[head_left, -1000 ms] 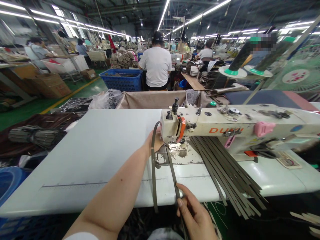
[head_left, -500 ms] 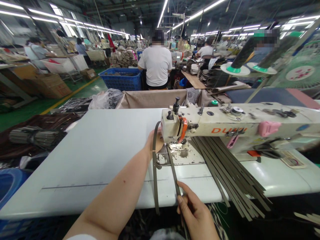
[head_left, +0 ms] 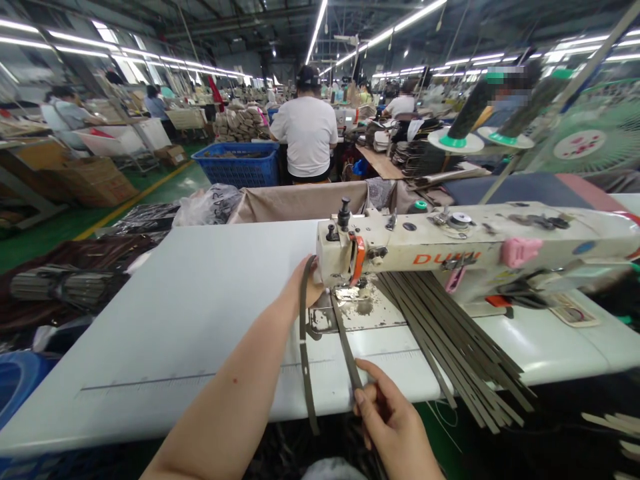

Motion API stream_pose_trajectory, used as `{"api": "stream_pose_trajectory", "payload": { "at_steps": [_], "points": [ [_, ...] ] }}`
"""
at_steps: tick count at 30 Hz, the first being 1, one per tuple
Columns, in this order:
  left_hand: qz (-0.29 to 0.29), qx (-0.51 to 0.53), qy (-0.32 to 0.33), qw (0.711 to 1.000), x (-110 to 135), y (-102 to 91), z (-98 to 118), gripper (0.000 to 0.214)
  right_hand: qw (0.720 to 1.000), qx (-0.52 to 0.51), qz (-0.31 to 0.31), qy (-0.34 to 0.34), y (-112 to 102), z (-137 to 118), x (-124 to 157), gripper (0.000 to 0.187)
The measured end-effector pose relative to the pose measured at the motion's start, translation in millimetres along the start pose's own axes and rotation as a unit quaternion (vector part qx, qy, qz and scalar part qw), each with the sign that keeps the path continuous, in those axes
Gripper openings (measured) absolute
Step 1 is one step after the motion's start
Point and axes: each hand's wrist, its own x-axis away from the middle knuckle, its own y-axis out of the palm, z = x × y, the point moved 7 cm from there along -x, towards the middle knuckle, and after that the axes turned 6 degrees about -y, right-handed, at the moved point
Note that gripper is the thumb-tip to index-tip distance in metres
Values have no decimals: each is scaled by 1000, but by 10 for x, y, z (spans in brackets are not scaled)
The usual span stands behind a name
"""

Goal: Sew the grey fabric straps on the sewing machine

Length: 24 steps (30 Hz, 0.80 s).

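A cream sewing machine [head_left: 450,250] stands on the white table [head_left: 190,313]. A narrow grey-green strap [head_left: 344,343] runs from under the presser foot back toward me. My right hand [head_left: 393,423] pinches the strap's near part at the table's front edge. My left hand [head_left: 306,283] reaches behind the machine's head, mostly hidden, and holds the strap's sewn part there. That part loops over the hand and hangs down as a strip [head_left: 306,373] past the table edge.
A fan of several like straps [head_left: 460,340] lies under the machine arm, overhanging the front edge. Two thread cones [head_left: 467,117] stand behind it. A person in a white shirt [head_left: 306,137] sits ahead beside a blue crate [head_left: 240,163]. Dark bundles [head_left: 65,283] lie at the left.
The strap has fed a little further under the presser foot, and my right hand has slid slightly forward along it. My left hand stays behind the machine head.
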Motion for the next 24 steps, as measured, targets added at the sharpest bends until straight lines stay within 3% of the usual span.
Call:
{"api": "stream_pose_trajectory", "payload": {
  "at_steps": [5,8,10,12,14,16,19,24],
  "points": [
    [-76,-90,60,991,174,5,124,107,997,77,-9,-19,-197,11,-8,63],
    [-74,-119,40,989,182,29,98,108,965,237,-11,-108,-481,-258,-80,44],
    [-78,-110,42,990,181,52,104,105,907,366,34,-203,-703,-553,-128,39],
    [-75,-91,54,992,182,52,128,105,804,509,106,-290,-865,-837,-144,48],
    [-69,-74,57,993,186,34,147,107,693,627,137,-328,-910,-979,-173,61],
    [-71,-66,48,994,190,26,152,103,628,690,135,-333,-901,-993,-216,66],
    [-89,-66,30,993,195,34,159,91,611,712,131,-321,-886,-916,-255,59],
    [-96,-48,44,993,192,36,191,87,651,691,116,-294,-903,-805,-259,34]
  ]
}}
